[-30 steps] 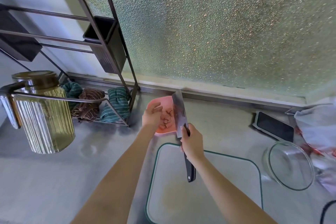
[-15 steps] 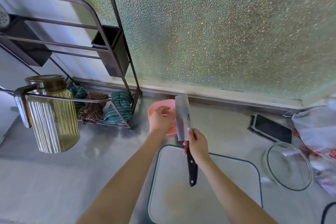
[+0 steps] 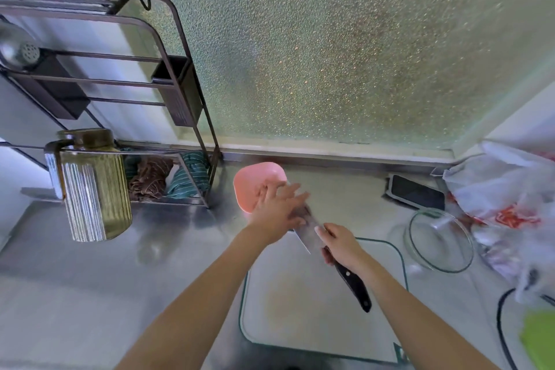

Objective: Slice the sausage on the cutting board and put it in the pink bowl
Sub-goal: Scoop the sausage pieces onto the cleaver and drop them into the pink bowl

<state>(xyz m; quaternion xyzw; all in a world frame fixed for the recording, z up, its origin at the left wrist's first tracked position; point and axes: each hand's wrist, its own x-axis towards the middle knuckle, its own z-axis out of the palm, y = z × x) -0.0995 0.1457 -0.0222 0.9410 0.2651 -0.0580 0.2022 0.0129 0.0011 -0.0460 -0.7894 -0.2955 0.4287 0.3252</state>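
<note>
The fingers of the left hand [image 3: 277, 210] are spread flat on the blade of the cleaver [image 3: 312, 233], over the near rim of the pink bowl [image 3: 255, 180]. The cleaver's handle is gripped by the right hand [image 3: 341, 245]. Sausage slices cannot be made out. The cutting board [image 3: 315, 309] lies bare at 6 o'clock of the bowl; a glass bowl [image 3: 438, 240] stands at 3 o'clock of the board.

Right hand [image 3: 341, 245] gripping the cleaver [image 3: 312, 234] near the blade, black handle trailing over the cutting board [image 3: 300, 324]. Left hand [image 3: 277, 209] spread flat on the blade beside the pink bowl [image 3: 255, 179]. Glass bowl [image 3: 438, 240] off right on the tabletop [image 3: 90, 294].
</note>
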